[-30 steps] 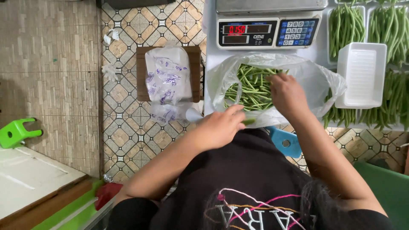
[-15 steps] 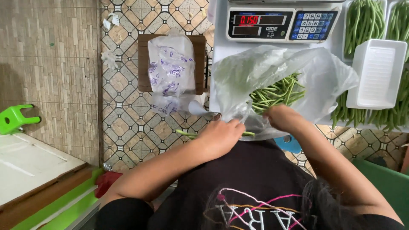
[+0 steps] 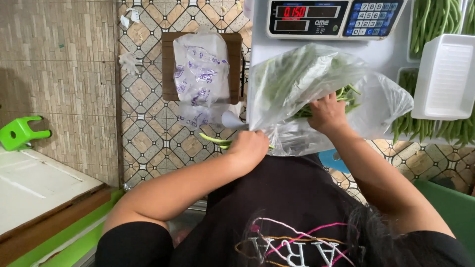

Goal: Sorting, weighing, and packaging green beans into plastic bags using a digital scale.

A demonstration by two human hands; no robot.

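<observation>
Our left hand (image 3: 251, 147) grips a few green beans (image 3: 213, 140) at the clear bag's (image 3: 316, 84) 7 o'clock edge. Right hand (image 3: 326, 112) reaches inside the bag; grip unclear. Bag sits below the scale (image 3: 336, 19), 12 o'clock.

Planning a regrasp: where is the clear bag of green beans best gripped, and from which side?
Grip the clear bag at its gathered mouth edge, from the person's side. Both the left hand and right hand work there; the film bunches there, while the far end bulges with green beans.
</observation>
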